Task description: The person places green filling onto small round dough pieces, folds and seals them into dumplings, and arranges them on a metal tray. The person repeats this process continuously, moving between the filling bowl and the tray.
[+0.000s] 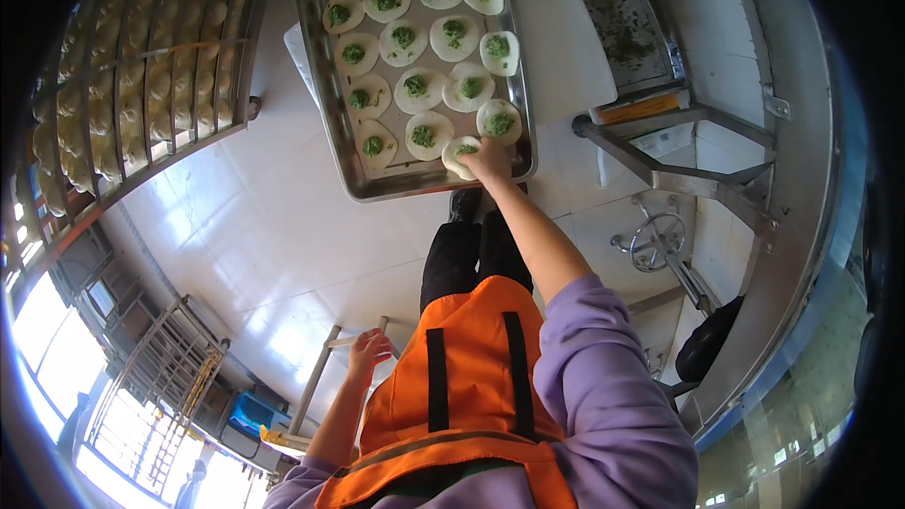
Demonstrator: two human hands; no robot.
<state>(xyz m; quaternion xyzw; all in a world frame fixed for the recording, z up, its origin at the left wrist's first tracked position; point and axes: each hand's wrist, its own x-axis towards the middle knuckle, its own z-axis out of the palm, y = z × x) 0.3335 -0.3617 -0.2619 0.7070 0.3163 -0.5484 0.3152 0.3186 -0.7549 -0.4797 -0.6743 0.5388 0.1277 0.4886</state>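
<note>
A metal baking tray (406, 187) lies before me, holding several flat, pale dough rounds with a mound of chopped green filling on each. At the tray's near right corner, my right hand (493, 160) grips the edge of one dough round (452, 164), and my fingers cover part of its filling. Just beyond that hand sits another filled round (499, 121); to its left is a third (428, 136). My left hand (370, 352) hangs low beside my orange apron (466, 367), well away from the tray. Its fingers are loosely bent and apart, with nothing visible in them.
A tall rack (212, 49) loaded with trays of dough pieces stands at the left. On the right are a metal-framed bench (672, 177), a handwheel (657, 240) and a stained dark tray (615, 21). A wire rack (162, 382) stands at lower left.
</note>
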